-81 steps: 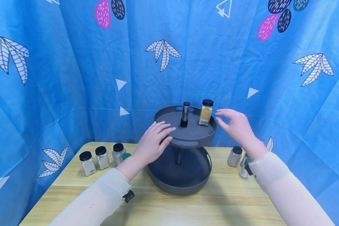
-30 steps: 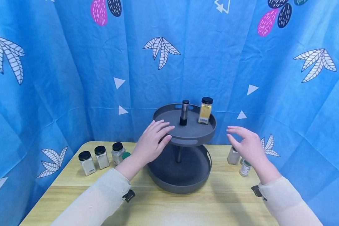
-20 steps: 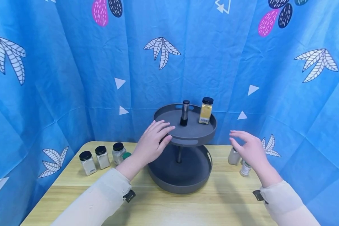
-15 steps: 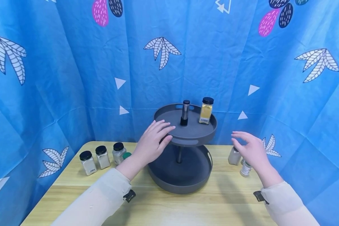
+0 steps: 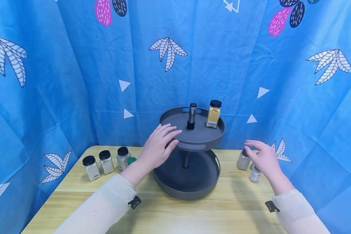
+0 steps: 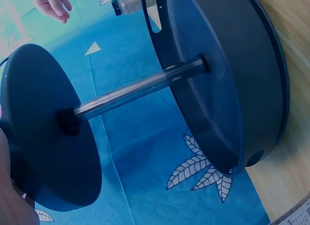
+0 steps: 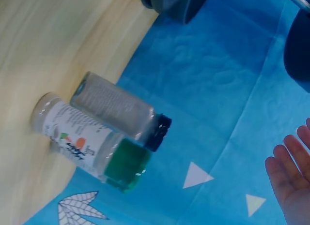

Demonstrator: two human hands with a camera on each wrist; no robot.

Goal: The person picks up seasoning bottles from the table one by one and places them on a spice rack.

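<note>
My left hand rests on the left rim of the upper tray of a dark grey two-tier turntable, its fingers extended over the edge. In the left wrist view, part of that hand shows beside the upper tier. On this tray a yellow-filled spice jar with a black lid stands right of the central post. Over at the right, my right hand hovers with nothing in it, beside a black-lidded spice jar. A green-lidded spice bottle stands close to that jar.
Several spice jars stand on the wooden table at the left, including a black-lidded jar and a partly hidden green-lidded one. The lower tray sits below the upper tier. A blue patterned curtain surrounds the table.
My right hand has moved away from the yellow spice jar, rightward and down to the jars on the right. My left hand has stayed at the tray rim.
</note>
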